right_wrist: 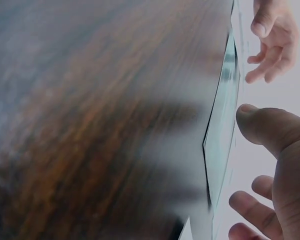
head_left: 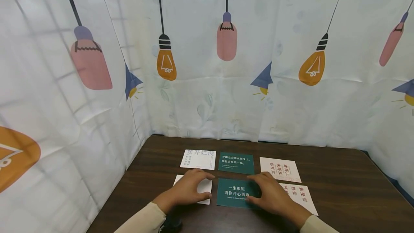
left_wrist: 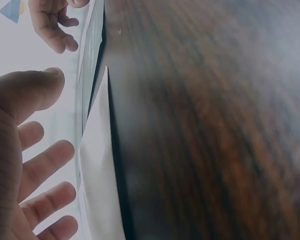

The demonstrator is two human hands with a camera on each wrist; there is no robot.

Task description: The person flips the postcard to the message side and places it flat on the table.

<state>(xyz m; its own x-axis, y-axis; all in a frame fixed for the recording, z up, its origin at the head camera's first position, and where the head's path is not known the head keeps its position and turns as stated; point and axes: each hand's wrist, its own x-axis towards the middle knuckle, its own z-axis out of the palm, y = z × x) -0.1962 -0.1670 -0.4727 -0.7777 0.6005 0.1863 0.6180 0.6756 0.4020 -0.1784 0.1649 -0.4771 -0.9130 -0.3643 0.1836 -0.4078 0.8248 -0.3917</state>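
My left hand (head_left: 188,189) is above the near left white card (head_left: 204,187), covering much of it, its thumb and fingers apart. In the left wrist view a gap shows between the fingers (left_wrist: 49,165) and the white card (left_wrist: 97,165). Over the right edge of the near middle green card (head_left: 233,190), which bears white writing, is my right hand (head_left: 273,194). Its fingers are loosely bent with nothing between them. It partly hides the near right pale card (head_left: 302,195) with red writing. The right wrist view shows its thumb (right_wrist: 262,127) just off the green card (right_wrist: 221,135).
Behind the near row lie a white card (head_left: 198,161) with grey writing, a green card (head_left: 236,163) and a pale card (head_left: 284,170) with red writing. All rest on a dark wooden table (head_left: 343,175). A white curtain (head_left: 200,100) printed with lamps hangs around it.
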